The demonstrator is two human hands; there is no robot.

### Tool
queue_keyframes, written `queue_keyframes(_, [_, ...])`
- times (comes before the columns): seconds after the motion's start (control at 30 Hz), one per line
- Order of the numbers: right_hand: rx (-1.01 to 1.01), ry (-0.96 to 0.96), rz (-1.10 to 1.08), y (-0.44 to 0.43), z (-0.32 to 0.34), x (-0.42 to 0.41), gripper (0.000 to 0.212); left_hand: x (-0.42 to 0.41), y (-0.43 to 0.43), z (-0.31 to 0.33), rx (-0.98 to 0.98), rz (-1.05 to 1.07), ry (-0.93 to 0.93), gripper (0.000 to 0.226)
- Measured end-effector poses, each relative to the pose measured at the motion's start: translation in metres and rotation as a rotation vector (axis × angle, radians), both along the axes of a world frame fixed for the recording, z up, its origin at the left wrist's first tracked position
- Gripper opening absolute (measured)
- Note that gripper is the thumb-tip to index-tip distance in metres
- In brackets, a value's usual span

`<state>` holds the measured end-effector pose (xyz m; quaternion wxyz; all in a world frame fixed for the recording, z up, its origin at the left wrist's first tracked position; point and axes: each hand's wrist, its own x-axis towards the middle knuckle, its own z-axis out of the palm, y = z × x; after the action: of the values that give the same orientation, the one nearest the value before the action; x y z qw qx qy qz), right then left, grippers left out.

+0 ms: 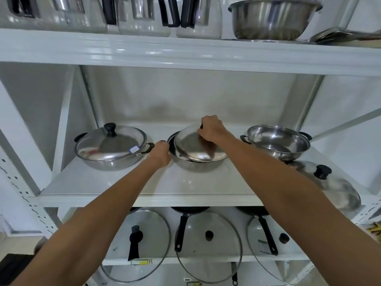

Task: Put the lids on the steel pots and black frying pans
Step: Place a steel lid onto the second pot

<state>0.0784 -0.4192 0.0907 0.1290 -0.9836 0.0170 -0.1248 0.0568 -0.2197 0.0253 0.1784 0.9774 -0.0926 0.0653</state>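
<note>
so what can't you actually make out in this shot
Head view:
- Middle lid knob: covered by the right hand, so the grip is hidden.
- Middle pot left handle: hidden under the left hand.
- Frying pans below: mostly hidden by the shelf and arms.
- Kettles on top: cut off by the frame edge.

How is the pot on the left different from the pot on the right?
The left pot wears its steel lid with a black knob; the right pot is open, so you see its shiny inside. The left pot has a small sticker on its lid; the right pot shows none. No hand touches either one. Both are steel, with black side handles, on the same white shelf.
</note>
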Motion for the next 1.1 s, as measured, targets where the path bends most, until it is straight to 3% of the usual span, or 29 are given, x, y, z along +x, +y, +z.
queue_keyframes(0.67, [0.108, 0.008, 0.008, 0.007, -0.022, 0.014, 0.028, 0.021, -0.001, -0.006, -0.037, -0.04, 0.036, 0.043])
queue_keyframes(0.97, [0.02, 0.134, -0.009, 0.007, -0.011, 0.004, 0.037, 0.021, -0.004, 0.003, 0.103, -0.045, 0.049, 0.037])
queue_keyframes(1.1, [-0.002, 0.15, 0.023, -0.022, 0.001, -0.013, 0.051, 0.007, -0.035, 0.016, -0.011, 0.088, -0.068, 0.03])
